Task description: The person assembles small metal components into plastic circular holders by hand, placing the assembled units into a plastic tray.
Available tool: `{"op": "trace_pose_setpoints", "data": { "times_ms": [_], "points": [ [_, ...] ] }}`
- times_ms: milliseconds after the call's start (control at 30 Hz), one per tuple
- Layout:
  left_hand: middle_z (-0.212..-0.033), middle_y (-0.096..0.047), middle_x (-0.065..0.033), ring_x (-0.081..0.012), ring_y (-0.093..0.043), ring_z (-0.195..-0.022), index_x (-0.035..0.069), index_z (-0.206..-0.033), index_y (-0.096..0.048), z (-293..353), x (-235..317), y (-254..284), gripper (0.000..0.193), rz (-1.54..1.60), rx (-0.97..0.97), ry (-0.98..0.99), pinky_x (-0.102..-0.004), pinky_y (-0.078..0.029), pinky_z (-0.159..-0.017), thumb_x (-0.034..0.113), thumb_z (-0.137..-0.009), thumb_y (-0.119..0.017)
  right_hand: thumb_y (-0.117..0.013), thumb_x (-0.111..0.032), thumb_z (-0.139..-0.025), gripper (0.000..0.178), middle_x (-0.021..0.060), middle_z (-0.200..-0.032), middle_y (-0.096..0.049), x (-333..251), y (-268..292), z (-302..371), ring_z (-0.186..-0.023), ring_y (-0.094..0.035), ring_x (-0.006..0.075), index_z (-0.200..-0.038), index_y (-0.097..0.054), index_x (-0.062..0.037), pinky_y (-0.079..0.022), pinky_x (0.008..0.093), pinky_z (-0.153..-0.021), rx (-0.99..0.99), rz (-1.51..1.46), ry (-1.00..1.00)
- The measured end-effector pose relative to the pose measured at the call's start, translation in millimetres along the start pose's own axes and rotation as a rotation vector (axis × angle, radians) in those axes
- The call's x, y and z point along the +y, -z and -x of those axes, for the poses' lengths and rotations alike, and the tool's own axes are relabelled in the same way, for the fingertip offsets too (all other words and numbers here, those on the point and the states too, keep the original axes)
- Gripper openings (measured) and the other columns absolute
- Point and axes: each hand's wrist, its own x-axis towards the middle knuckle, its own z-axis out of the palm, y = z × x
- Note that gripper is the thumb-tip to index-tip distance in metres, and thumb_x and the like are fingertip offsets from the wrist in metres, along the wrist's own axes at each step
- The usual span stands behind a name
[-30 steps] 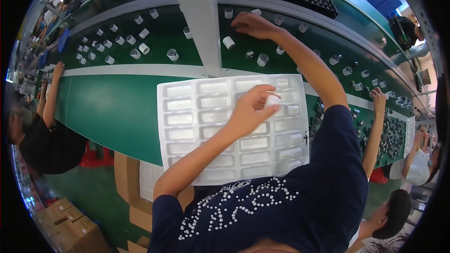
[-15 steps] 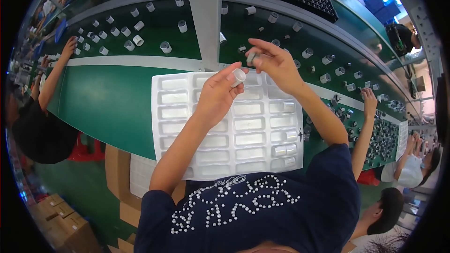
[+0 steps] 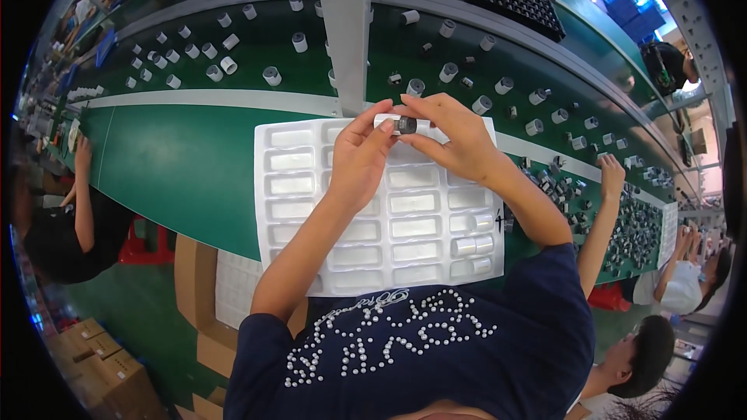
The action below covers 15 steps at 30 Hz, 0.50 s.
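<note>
Above the far part of a white moulded tray (image 3: 261,210), my two hands meet at a small white cylinder (image 3: 382,120). My left hand (image 3: 361,154) pinches the cylinder between thumb and fingers, lying on its side. At its right end is a dark grey round piece (image 3: 406,125), gripped by the thumb and fingers of my right hand (image 3: 465,138). The piece touches the cylinder's end; how deep it sits inside cannot be made out. Several white cylinders (image 3: 472,246) lie in the tray's right column of oblong pockets.
Beyond the tray, a green belt (image 3: 257,35) carries several white cylinders and small dark parts, with a grey post (image 3: 342,31) before it. Loose metallic parts (image 3: 622,237) heap at right, near a co-worker's hand (image 3: 611,167). Another person (image 3: 70,225) sits left. Cardboard boxes (image 3: 194,295) stand below.
My right hand has come left and down, bringing the grey piece against the cylinder. The cylinder has turned onto its side. At left, the co-worker's hand has drawn back from the belt.
</note>
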Motion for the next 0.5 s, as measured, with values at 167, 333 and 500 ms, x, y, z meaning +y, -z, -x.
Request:
{"op": "trace_pose_setpoints", "data": {
  "times_ms": [167, 333, 500],
  "points": [
    [-0.122, -0.062, -0.0096, -0.0161, -0.061, -0.110, -0.001, -0.136, -0.054, 4.0, -9.5, -2.7, 0.037, 0.039, -0.032, 0.047, -0.0317, -0.048, -0.099, 0.009, -0.100, -0.058, -0.078, -0.011, -0.080, 0.057, 0.0081, -0.114, -0.070, 1.6, 6.3, 4.8, -0.097, -0.063, 0.0268, -0.133, -0.060, -0.0042, -0.052, 0.0332, -0.080, -0.101, 0.130, 0.049],
    [-0.122, -0.061, -0.0099, -0.0174, -0.060, -0.111, -0.002, -0.135, -0.053, 8.3, -30.1, -15.4, 0.036, 0.005, -0.063, 0.056, -0.0320, -0.048, -0.098, 0.009, -0.100, -0.057, -0.081, -0.013, -0.076, 0.058, 0.0096, -0.111, -0.071, -1.7, -1.0, 16.2, -0.099, -0.066, 0.0278, -0.130, -0.061, -0.0050, -0.052, 0.0365, -0.086, 0.050, 0.144, -0.001],
    [-0.116, -0.062, -0.0099, -0.0176, -0.061, -0.105, -0.002, -0.125, -0.055, 0.3, -49.2, -18.7, 0.029, 0.018, -0.024, 0.154, -0.0318, -0.050, -0.095, 0.005, -0.097, -0.058, -0.082, -0.005, -0.071, 0.057, 0.0105, -0.105, -0.070, 6.3, 2.2, 27.8, -0.097, -0.066, 0.0282, -0.125, -0.063, -0.0036, -0.054, 0.0346, -0.080, 0.019, 0.135, 0.061]
  ]
}}
